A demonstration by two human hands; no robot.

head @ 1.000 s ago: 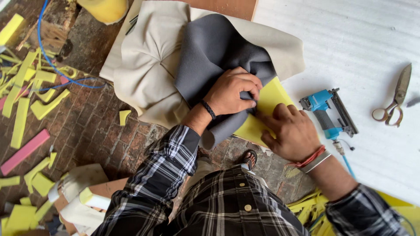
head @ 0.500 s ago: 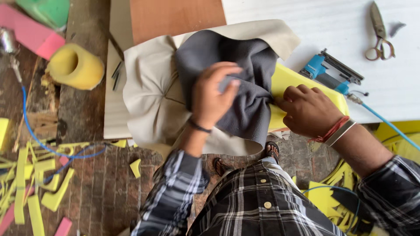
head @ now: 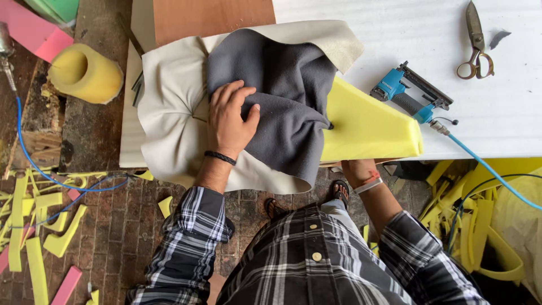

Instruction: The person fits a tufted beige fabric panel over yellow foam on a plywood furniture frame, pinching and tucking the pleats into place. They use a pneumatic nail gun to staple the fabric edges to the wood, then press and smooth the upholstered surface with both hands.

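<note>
A white work table point(head: 395, 34) fills the upper right of the view, and below it lies a brick floor point(head: 130, 226) littered with yellow foam offcuts point(head: 56, 237). A brown board point(head: 209, 17) sits at the table's 11 o'clock edge.

From the table's centre, a pair of scissors point(head: 474, 42) lies at 2 o'clock, and a blue pneumatic stapler point(head: 406, 90) rests at 3 o'clock, just beside the yellow foam block point(head: 372, 127); its blue air hose point(head: 491, 175) runs off toward 4 o'clock. A yellow foam roll point(head: 84, 73) stands off the table at 9 o'clock, with pink foam strips point(head: 34, 34) at 10 o'clock. Another blue hose point(head: 34, 164) curls over the floor at 8 o'clock.

The foam block lies at the table's near edge, partly hidden by a dark grey fabric point(head: 282, 96) that is draped over its left end, and that fabric lies on a beige fabric point(head: 169, 113) spread beneath it.

The left hand point(head: 231, 118) lies flat, palm down, fingers spread toward 12 o'clock, pressing the grey fabric where it meets the beige one; it grips nothing. The right hand point(head: 353, 168) reaches under the table edge below the foam block at 5 o'clock; only the wrist with its bands shows, so whether it holds anything cannot be told.
</note>
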